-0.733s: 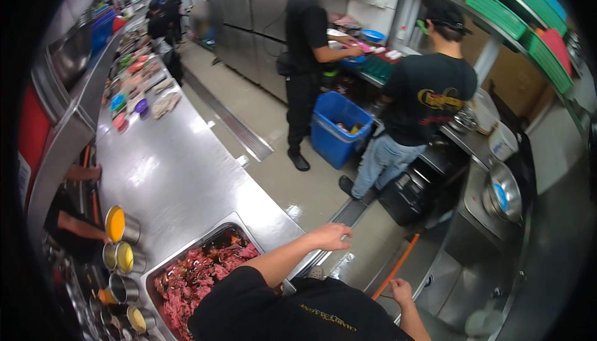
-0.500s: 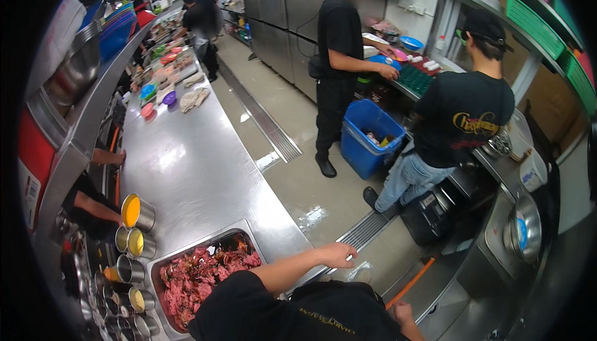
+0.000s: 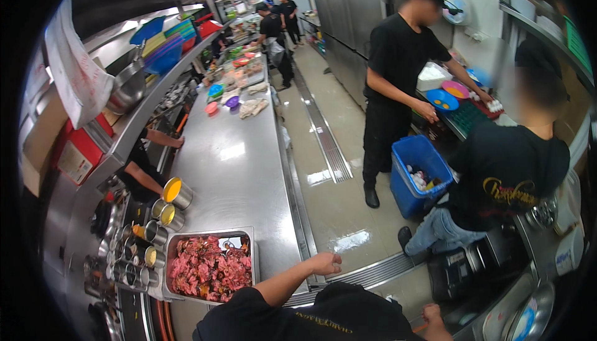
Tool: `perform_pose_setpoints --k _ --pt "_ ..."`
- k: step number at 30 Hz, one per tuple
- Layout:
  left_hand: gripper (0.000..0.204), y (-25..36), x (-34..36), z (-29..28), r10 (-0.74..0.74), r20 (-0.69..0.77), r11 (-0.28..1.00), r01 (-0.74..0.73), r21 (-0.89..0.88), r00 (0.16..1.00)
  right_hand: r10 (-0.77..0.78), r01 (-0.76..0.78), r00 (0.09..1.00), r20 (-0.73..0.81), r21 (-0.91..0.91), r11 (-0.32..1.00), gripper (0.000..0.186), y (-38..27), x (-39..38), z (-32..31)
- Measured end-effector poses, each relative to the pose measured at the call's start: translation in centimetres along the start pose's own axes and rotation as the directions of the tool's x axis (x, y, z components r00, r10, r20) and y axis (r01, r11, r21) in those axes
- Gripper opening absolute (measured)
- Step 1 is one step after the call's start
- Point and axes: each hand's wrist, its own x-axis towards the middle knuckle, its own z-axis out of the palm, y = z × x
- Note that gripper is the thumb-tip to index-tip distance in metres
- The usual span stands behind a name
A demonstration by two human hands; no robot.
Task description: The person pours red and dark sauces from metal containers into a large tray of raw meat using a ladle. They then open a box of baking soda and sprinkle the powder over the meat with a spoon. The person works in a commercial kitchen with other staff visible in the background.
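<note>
My left hand (image 3: 326, 264) hangs in the air past the right edge of the steel counter (image 3: 233, 173), its fingers curled. My right hand (image 3: 430, 311) is low at the right, also curled, near the drain grate. What either palm holds, if anything, is hidden. Left of my left arm, a deep steel tray (image 3: 254, 248) stands on the counter's near end. Dark red, sauced raw meat pieces (image 3: 208, 266) fill it. Neither hand touches the tray.
Steel pots (image 3: 177, 193) with yellow contents line the counter's left side. A blue bin (image 3: 423, 176) stands at the right beside two co-workers (image 3: 404, 73) (image 3: 510, 179). One reaches toward eggs (image 3: 494, 105) near a blue plate (image 3: 441, 100). A drain (image 3: 373, 272) crosses the floor.
The view has turned left, so most of the scene sits farther right and the meat tray shows fully. The standing co-worker now reaches toward the eggs. My hands have stayed off the counter.
</note>
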Motion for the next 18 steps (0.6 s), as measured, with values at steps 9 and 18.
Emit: perform_pose_setpoints --k 9,18 --pt "0.035 -7.9 -1.9 14.3 -0.038 0.295 0.987 0.083 -0.141 0.955 -0.283 0.291 0.950 0.130 -0.040 0.956 0.017 -17.6 11.0 -0.4" --pt "0.046 -6.1 -1.2 -4.2 -0.262 0.007 0.848 0.233 -0.476 0.965 -0.482 0.686 0.685 0.546 -0.260 0.680 0.022 -45.0 6.1 17.9"
